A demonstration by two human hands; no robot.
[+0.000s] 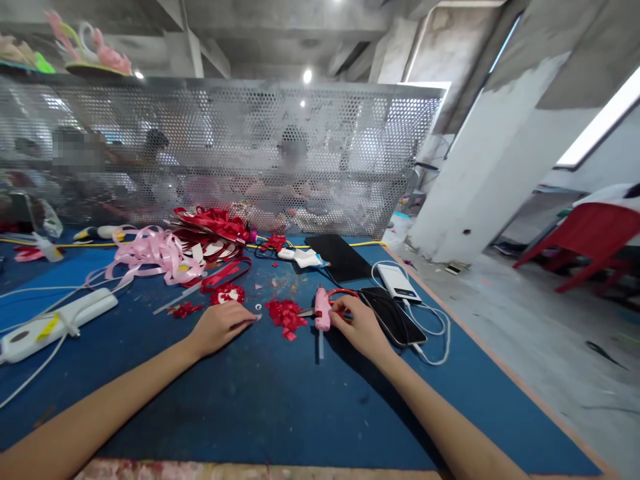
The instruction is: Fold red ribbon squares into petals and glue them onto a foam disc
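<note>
My right hand (357, 325) has its fingers closed at the side of a pink glue gun (323, 308), and a clear glue stick (321, 345) sticks out of its near end. Under the gun lie scissors with an orange handle (345, 291); their blade points left at a heap of red ribbon petals (286, 317). My left hand (224, 327) is pinched low over the mat, a tiny pale bit at its fingertips too small to name. Just beyond those fingertips sits a small googly eye (258, 307). A red and white ribbon rosette (227, 294) lies behind my left hand.
Right of my right hand are a black phone (395, 317) and a white power bank (397, 281) with looped cables. A pink ribbon pile (150, 257), red ribbon pieces (213, 230) and a power strip (60, 325) lie left. A perforated metal screen (225, 153) stands behind.
</note>
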